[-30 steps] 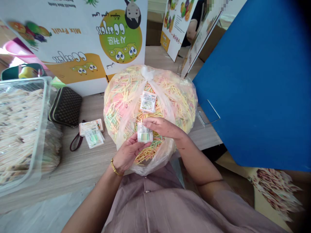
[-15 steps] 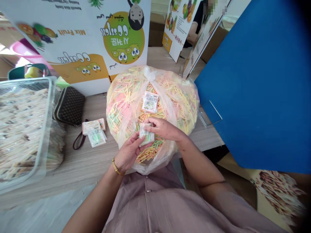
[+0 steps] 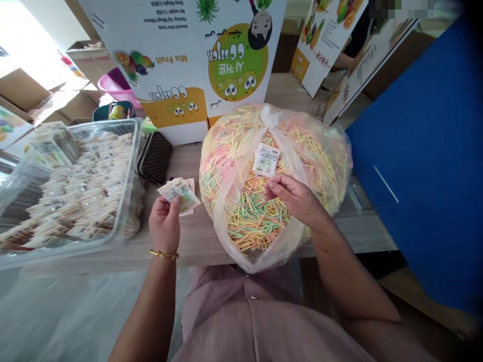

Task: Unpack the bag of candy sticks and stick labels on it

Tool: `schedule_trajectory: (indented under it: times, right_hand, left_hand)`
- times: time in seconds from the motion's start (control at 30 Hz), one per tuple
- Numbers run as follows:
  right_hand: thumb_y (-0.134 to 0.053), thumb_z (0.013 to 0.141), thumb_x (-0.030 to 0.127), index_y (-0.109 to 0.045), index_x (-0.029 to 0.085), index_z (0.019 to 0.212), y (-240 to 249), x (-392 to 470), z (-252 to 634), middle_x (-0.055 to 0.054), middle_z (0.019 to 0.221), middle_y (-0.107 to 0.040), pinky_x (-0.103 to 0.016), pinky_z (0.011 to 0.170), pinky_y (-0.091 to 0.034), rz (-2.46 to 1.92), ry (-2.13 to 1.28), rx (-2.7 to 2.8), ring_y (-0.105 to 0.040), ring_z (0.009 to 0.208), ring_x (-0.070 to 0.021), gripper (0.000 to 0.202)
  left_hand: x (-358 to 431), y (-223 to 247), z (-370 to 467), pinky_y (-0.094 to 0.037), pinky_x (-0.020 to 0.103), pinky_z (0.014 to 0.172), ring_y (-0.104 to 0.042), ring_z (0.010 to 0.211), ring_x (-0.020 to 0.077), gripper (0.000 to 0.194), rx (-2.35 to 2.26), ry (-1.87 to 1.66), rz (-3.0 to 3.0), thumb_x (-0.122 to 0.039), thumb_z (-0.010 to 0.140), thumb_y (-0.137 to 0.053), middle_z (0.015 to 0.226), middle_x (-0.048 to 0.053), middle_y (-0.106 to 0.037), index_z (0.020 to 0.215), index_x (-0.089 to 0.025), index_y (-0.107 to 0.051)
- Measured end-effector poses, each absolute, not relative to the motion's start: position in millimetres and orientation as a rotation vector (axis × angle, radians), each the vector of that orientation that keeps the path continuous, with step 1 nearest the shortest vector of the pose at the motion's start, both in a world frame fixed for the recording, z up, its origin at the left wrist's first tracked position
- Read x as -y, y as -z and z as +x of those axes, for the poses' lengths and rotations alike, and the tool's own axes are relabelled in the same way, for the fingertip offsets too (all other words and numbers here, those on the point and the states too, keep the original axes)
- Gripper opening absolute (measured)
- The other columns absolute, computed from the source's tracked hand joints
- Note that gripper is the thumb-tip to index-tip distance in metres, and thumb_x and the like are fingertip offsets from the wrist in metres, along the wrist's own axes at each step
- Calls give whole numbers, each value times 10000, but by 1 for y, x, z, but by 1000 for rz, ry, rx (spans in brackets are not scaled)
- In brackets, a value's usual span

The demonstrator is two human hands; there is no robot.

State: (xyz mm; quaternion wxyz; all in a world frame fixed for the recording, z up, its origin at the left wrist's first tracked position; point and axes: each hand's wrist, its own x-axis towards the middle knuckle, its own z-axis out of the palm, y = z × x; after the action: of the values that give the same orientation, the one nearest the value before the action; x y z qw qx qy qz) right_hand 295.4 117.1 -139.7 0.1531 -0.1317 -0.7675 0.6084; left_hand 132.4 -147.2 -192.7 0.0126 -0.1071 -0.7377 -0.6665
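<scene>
Several small printed packets are pinched between the thumb and fingers of my left hand, just above the table left of the big bag. A further packet with a red edge lies partly hidden beneath them. My right hand hovers over the open clear bag, its fingers bent and slightly apart, with nothing visible in them. Thin pastel sticks in yellow, green, orange and pink fill the bag. Near the bag's knotted top, a packet rests on the sticks, just beyond my right fingertips.
At left stands a clear tub full of packets, with a dark patterned pouch beside it. A printed carton rises behind. A blue panel fills the right side. Part of another person shows at the top right.
My hands have separated. My left hand moved left to the packets on the table, holding packets; my right hand let go and stays over the bag. The view has turned left.
</scene>
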Motion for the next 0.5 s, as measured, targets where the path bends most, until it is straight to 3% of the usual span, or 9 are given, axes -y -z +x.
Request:
schedule_trajectory:
  times: [0.17,0.27,0.37,0.5]
  right_hand:
    - [-578,959,488,-623,198,882,144,-121,293,-17,841,-655,-309,786,-529,-409,-1739,2248,-650,789,-149,303]
    - [-559,950,464,-606,204,880,151,-129,288,-14,835,-654,-315,769,-515,-513,-1614,2278,-643,770,-156,273]
    - [-522,952,403,-588,210,888,160,-141,284,-25,847,-655,-325,757,-483,-746,-1198,2318,-624,760,-171,214]
    - [-496,982,389,-587,199,958,165,-152,274,-89,1032,-672,-328,798,-456,-975,-670,2363,-632,907,-209,212]
  left_hand:
    - [163,251,91,-498,376,887,-629,865,222,202,2764,1438,-219,-383,840,-625,870,51,-694,881,-188,-655]
    - [161,266,83,-465,447,967,-596,930,258,223,2783,1107,-205,-361,827,-631,924,81,-654,946,-171,-634]
    - [161,272,79,-449,479,996,-568,980,272,359,2710,1008,-180,-376,805,-675,995,82,-607,1079,-161,-587]
    - [165,279,76,-404,539,1035,-517,1067,309,360,2689,1070,-239,-413,802,-686,986,52,-526,1037,-200,-515]
